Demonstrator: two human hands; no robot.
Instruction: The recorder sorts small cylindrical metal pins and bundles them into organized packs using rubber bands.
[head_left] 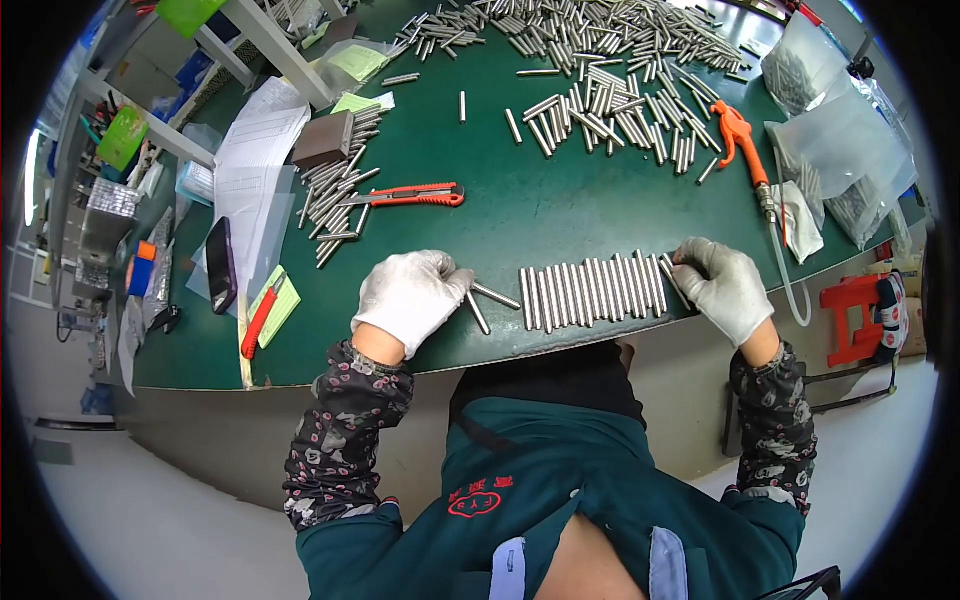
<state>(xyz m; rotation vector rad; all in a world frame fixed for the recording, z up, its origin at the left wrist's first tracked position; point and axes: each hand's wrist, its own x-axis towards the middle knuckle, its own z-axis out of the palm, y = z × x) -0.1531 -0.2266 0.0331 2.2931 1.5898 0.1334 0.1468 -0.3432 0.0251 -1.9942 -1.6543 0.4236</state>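
Note:
A row of short, polished metal pins [592,292] lies side by side near the table's front edge, between my two hands. My left hand [408,298], in a white glove, is closed in a pinch left of the row. Two loose pins [496,295] fan out from its thumb and fingertips; the exact grip is partly hidden. At the row's right end, my gloved right hand [726,288] pinches a slightly tilted pin [676,282] between thumb and fingers.
Many loose pins [610,40] are heaped across the far side of the green table [420,235]. A red utility knife [415,195], a dark block [323,138] and a phone [220,265] lie to the left. An orange air gun [737,140] and plastic bags [850,150] are at right.

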